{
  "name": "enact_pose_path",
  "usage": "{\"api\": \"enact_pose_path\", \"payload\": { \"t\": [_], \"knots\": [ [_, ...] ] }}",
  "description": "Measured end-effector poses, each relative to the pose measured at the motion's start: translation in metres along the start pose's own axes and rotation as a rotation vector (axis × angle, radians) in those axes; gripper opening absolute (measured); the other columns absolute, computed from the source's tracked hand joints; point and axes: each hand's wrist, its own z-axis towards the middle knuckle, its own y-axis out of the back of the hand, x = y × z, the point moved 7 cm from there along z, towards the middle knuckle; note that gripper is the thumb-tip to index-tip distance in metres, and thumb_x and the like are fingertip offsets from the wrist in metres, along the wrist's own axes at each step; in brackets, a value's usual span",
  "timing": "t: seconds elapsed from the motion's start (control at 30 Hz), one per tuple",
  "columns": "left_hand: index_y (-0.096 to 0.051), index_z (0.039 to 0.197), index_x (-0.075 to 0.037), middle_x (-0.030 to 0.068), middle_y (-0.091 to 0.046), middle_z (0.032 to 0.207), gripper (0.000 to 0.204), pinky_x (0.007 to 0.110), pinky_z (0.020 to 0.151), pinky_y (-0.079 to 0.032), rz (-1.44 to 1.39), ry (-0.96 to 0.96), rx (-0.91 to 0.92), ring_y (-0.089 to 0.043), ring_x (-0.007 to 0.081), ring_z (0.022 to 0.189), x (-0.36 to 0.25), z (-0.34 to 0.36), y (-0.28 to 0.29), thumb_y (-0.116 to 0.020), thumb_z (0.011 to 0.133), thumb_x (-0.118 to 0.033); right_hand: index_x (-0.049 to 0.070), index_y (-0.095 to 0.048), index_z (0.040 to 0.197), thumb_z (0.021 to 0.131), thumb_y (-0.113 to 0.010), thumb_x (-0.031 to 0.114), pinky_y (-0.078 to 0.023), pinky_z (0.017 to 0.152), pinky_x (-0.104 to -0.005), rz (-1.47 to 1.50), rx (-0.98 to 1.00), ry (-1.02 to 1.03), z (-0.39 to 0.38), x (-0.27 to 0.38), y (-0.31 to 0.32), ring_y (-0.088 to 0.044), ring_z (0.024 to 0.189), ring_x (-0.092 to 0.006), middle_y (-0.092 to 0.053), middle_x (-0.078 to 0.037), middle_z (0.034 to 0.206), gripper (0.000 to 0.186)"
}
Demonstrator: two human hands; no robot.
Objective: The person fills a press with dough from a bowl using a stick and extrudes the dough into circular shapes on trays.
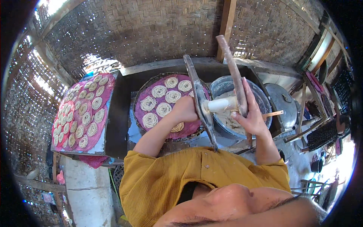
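Observation:
A hand press with a white cylinder [222, 104] between two long wooden bars is held in front of my chest. My left hand [184, 109] is closed at the left bar [199, 89], its fingertips partly hidden behind it. On the other side, my right hand [251, 115] grips the right bar [237, 77], with fingers lying along it and the thumb near the cylinder. Below the press stands a blue-grey basin [223, 82] of pale dough [226, 122]. Under my left hand, a round tray lined with purple cloth [142, 104] carries several coiled nests of pale strands [163, 109].
To the left, a purple-cloth-covered board [107, 84] bears many more nests. A flat wooden handle [273, 114] sticks out of the basin. Right of it sits a lidded metal pot [280, 98]. A woven bamboo wall [151, 34] rises behind the dark-edged worktop [117, 121].

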Motion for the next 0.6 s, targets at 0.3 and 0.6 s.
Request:
{"api": "enact_pose_path", "payload": {
  "t": [0.3,0.6],
  "knots": [
    [-0.063,0.088,-0.014,0.0117,-0.061,0.074,0.038,0.038,0.058,-0.048,-0.07,-0.036,-0.103,-0.06,0.0291,0.066,-0.016,-0.009,0.005,-0.068,0.057,-0.034,0.009,-0.025,0.131,0.059,-0.073,0.016,-0.044,0.081,-0.0407,-0.29,0.093,0.126,-0.001,0.034,-0.021,-0.047,0.102,-0.0386,-0.038,-0.019,0.117,0.087],
    [-0.061,0.075,-0.01,0.012,-0.06,0.07,0.032,0.039,0.057,-0.047,-0.027,-0.244,-0.357,-0.059,0.0302,0.066,-0.024,0.023,0.044,-0.066,0.055,-0.035,0.01,-0.026,0.132,0.053,-0.077,0.015,-0.042,0.084,-0.0397,-0.26,-0.058,0.209,0.03,0.042,-0.027,-0.045,0.104,-0.0385,-0.038,-0.019,0.117,0.094]
  ]
}}
